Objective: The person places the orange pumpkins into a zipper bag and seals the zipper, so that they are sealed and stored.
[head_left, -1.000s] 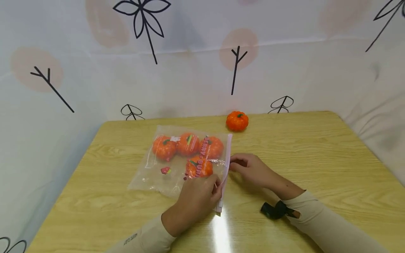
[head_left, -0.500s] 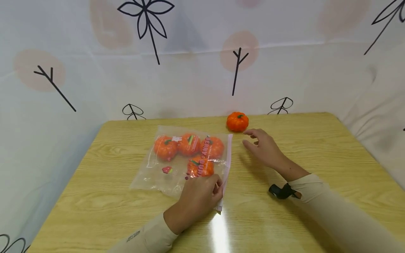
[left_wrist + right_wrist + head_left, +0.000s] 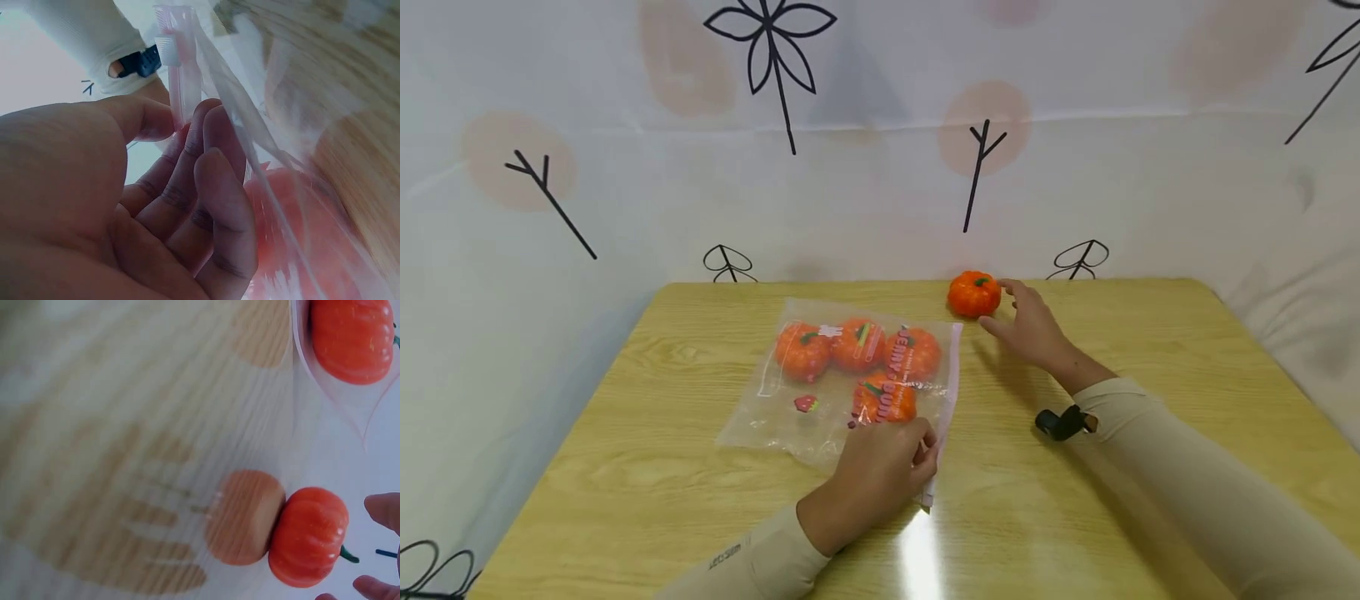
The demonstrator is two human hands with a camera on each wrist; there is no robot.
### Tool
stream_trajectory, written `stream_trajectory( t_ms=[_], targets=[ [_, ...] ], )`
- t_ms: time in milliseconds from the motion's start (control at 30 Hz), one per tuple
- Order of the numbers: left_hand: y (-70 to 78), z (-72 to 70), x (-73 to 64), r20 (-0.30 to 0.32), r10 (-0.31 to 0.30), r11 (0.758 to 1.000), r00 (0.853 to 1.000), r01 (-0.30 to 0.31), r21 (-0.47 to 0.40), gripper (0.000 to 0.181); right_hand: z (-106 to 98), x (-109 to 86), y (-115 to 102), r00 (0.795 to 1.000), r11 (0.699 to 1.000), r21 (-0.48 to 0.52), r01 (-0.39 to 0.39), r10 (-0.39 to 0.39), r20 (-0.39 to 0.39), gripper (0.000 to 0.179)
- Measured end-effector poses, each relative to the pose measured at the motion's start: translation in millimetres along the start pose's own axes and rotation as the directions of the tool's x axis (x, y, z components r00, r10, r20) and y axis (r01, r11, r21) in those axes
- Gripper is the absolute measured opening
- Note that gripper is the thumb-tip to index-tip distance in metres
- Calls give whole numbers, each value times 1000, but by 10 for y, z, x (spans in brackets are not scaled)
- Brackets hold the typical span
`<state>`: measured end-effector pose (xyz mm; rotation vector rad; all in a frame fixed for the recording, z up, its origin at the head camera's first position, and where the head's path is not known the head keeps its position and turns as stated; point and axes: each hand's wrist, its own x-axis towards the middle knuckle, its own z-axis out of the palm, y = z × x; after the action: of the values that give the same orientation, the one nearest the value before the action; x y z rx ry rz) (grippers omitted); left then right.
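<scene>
A clear zip bag (image 3: 756,421) with pink lettering lies on the table, several small orange toy pumpkins (image 3: 802,352) inside it. My left hand (image 3: 880,467) pinches the near end of its pink zip edge (image 3: 953,367). In the left wrist view, thumb and fingertips meet on that strip, below a white slider (image 3: 167,50). Another orange pumpkin (image 3: 973,294) with a green stem sits outside the bag near the table's back edge. My right hand (image 3: 1030,333) reaches to its right side, fingers and thumb spread. The right wrist view shows a gap between fingertips and pumpkin (image 3: 309,537).
The light wood table (image 3: 625,492) ends at the back against a white patterned cloth (image 3: 865,200), which also hangs along both sides. A black strap device (image 3: 1063,423) is worn on the right wrist.
My right hand has left the bag's zip edge and moved away to the back, up to the loose pumpkin. The left hand keeps its pinch on the bag.
</scene>
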<state>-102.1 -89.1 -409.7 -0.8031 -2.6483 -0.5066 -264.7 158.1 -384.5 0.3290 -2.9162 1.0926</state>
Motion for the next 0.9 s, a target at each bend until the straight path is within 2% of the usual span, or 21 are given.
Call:
stream_trajectory(
  t_ms=[400, 900],
  targets=[
    [-3, 6, 7, 4, 1, 1000, 1000, -1, 19, 7, 46, 289, 23, 997, 998, -54, -28, 32, 63, 86],
    [-5, 4, 13, 27, -11, 1000, 1000, 10, 28, 8, 135, 443, 109, 989, 995, -25, -91, 94, 117, 92]
  ],
)
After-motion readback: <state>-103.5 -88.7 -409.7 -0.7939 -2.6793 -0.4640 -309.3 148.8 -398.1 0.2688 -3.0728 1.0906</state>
